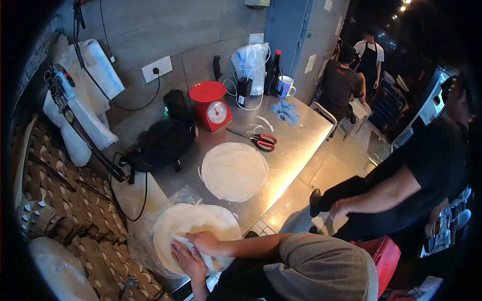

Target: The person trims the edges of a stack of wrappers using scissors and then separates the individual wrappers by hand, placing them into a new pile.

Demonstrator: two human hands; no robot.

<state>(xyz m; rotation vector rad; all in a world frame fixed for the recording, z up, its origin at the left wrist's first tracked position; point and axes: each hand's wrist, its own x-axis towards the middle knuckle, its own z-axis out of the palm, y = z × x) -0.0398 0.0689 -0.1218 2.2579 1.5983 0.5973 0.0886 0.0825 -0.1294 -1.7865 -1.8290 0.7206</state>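
Observation:
My left hand [190, 262] lies with its fingers stretched along a folded white piece of a thin pastry sheet [206, 259]. On the other side of that fold, my right hand [205, 243] has its fingers curled onto it. Beneath both hands is a stack of round, pale pastry sheets [218, 220], resting on crumpled clear plastic [143, 241]. A second stack of round sheets [234, 172] lies farther along the steel table. What is inside the fold, if anything, is hidden by my hands.
On the steel table [301, 145] are red-handled scissors [263, 142], a red scale [210, 105], a blue cloth [285, 112], a mug [285, 87] and a dark bottle [273, 72]. Egg trays [80, 205] stand at left. A co-worker [401, 175] is close on the right.

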